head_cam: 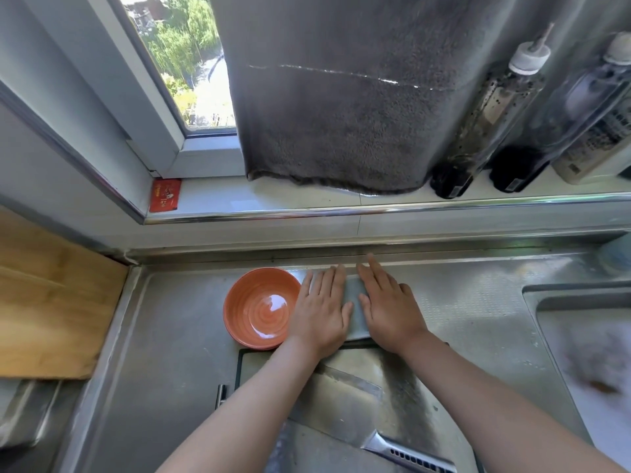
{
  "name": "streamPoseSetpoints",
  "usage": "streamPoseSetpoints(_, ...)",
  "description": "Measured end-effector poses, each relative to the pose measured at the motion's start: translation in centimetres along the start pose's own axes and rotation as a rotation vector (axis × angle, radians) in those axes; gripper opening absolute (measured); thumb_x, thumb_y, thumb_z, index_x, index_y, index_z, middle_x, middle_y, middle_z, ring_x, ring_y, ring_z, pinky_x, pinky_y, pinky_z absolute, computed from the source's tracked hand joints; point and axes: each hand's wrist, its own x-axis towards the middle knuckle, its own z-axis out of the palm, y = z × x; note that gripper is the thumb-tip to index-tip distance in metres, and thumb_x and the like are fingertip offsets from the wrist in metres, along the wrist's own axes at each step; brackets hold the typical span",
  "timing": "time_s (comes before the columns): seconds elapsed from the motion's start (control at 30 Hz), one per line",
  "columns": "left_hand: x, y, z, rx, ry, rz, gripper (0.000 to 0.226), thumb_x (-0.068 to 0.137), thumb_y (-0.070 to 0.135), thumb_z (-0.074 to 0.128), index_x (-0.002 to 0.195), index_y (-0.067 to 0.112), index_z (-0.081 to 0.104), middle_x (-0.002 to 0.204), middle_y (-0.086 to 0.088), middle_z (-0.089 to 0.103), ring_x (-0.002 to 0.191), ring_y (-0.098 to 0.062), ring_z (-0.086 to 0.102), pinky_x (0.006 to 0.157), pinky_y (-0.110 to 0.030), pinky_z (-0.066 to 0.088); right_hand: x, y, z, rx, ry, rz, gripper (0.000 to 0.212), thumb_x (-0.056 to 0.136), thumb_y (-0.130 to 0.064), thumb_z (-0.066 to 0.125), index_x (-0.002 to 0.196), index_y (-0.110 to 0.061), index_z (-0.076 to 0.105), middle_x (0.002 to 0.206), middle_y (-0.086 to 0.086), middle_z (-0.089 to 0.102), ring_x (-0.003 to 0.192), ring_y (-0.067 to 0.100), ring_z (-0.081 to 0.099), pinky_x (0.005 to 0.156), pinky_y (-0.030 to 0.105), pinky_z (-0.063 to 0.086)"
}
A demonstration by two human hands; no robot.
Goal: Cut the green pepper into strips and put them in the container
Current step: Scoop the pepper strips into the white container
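cleaver (341, 404) nr cam | L hand (321, 312), R hand (389, 310) flat, spread | orange bowl (239, 302) empty

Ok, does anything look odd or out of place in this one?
Yes: no green pepper shows anywhere. The orange bowl is empty and the cleaver lies untouched on the steel board. The left hand and right hand lie flat beyond the board, fingers straight, holding nothing.

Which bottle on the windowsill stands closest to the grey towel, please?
The leftmost bottle, with the white spout cap; the other two stand further right of the towel.
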Motion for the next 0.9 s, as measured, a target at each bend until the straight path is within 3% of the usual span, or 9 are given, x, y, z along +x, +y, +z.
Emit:
streamPoseSetpoints(0.1, -1.0, -1.5, -0.6, 0.033, 0.048, -0.044, 0.060, 0.096, 0.040, 0.033, 0.140, 0.003, 0.051, 0.140, -0.014, 0.056, 0.133, -0.030, 0.049, 0.119, -0.047, 0.012, 0.1, 0.1, 0.0, 0.025, -0.023, 0.001, 0.061, 0.104, -0.039, 0.026, 0.161, -0.019, 0.013, 0.169, -0.001, 0.000, 0.148, 0.021, 0.028, 0.107, 0.044, 0.039)
streamPoseSetpoints(0.2, -2.3, -3.1, -0.7, 0.143, 0.081, -0.011, 0.062, 0.100, 0.044, 0.029, 0.145, 0.006, 0.047, 0.150, -0.009, 0.048, 0.142, -0.028, 0.039, 0.118, -0.054, 0.013, 0.1, 0.0, 0.2, 0.037, -0.015, 0.009, 0.059, 0.106, -0.035, 0.032, 0.160, -0.019, 0.015, 0.168, 0.003, 0.013, 0.143, 0.024, 0.037, 0.107, 0.042, 0.038)
streamPoseSetpoints(0.37, -2.2, -2.2, 0.0, 0.176, 0.078, -0.039, 0.059, 0.099, 0.033, 0.026, 0.148, 0.002, 0.042, 0.153, -0.014, 0.042, 0.145, -0.032, 0.034, 0.118, -0.050, 0.017, 0.4, -0.2, 0.1, -0.009, -0.004, 0.026, 0.058, 0.101, -0.038, 0.024, 0.157, -0.022, 0.022, 0.161, 0.002, 0.028, 0.131, 0.024, 0.049, 0.106, 0.043, 0.034)
streamPoseSetpoints(0.47, -2.4, -2.2, 0.0, 0.198, 0.066, -0.048, 0.060, 0.099, 0.033, 0.024, 0.148, 0.003, 0.041, 0.153, -0.015, 0.042, 0.144, -0.033, 0.035, 0.118, -0.048, 0.018, 0.1, -0.8, 0.1, -0.099, -0.009, 0.066, 0.062, 0.097, -0.040, 0.019, 0.155, -0.020, 0.027, 0.162, 0.005, 0.029, 0.140, 0.028, 0.039, 0.108, 0.049, 0.033)
streamPoseSetpoints(0.57, -2.4, -2.1, -0.1, 0.186, 0.060, -0.066, 0.061, 0.099, 0.034, 0.023, 0.148, 0.001, 0.037, 0.155, -0.017, 0.038, 0.144, -0.034, 0.033, 0.118, -0.047, 0.017, 0.0, -1.6, -0.1, -0.106, 0.013, 0.066, 0.058, 0.100, -0.033, 0.032, 0.153, -0.011, 0.035, 0.165, 0.014, 0.022, 0.145, 0.035, 0.033, 0.107, 0.050, 0.039)
streamPoseSetpoints(0.63, -2.4, -1.8, -0.6, 0.150, 0.053, -0.013, 0.060, 0.098, 0.029, 0.026, 0.150, 0.002, 0.036, 0.156, -0.018, 0.034, 0.144, -0.034, 0.034, 0.118, -0.047, 0.022, -0.2, -1.8, -0.2, -0.053, 0.033, -0.003, 0.058, 0.104, -0.027, 0.037, 0.159, -0.011, 0.023, 0.168, 0.011, 0.010, 0.152, 0.031, 0.021, 0.116, 0.045, 0.031)
streamPoseSetpoints(0.73, -2.3, -1.2, -0.9, 0.064, 0.040, 0.107, 0.057, 0.092, 0.020, 0.032, 0.144, 0.003, 0.048, 0.149, -0.016, 0.046, 0.135, -0.031, 0.047, 0.117, -0.042, 0.030, -1.0, -1.1, -0.5, 0.081, -0.015, -0.074, 0.063, 0.107, -0.025, 0.036, 0.161, -0.012, 0.006, 0.169, 0.005, 0.001, 0.156, 0.021, 0.001, 0.125, 0.039, 0.011)
streamPoseSetpoints(0.8, -2.5, -0.9, -0.9, 0.034, 0.036, 0.098, 0.056, 0.096, 0.029, 0.035, 0.143, 0.003, 0.049, 0.147, -0.015, 0.049, 0.136, -0.029, 0.047, 0.117, -0.041, 0.024, -1.7, -0.3, -0.4, 0.068, -0.058, -0.100, 0.069, 0.106, -0.034, 0.035, 0.160, -0.012, -0.001, 0.168, 0.001, -0.008, 0.155, 0.015, -0.012, 0.126, 0.036, 0.003)
streamPoseSetpoints(0.9, -2.9, -0.4, -0.1, 0.047, 0.012, 0.074, 0.063, 0.098, 0.041, 0.034, 0.149, 0.004, 0.040, 0.153, -0.015, 0.040, 0.143, -0.030, 0.037, 0.117, -0.044, 0.022, -2.2, 0.7, 0.0, -0.023, -0.076, -0.126, 0.078, 0.095, -0.057, 0.012, 0.158, -0.019, -0.013, 0.165, -0.005, -0.021, 0.152, 0.010, -0.021, 0.123, 0.029, -0.008)
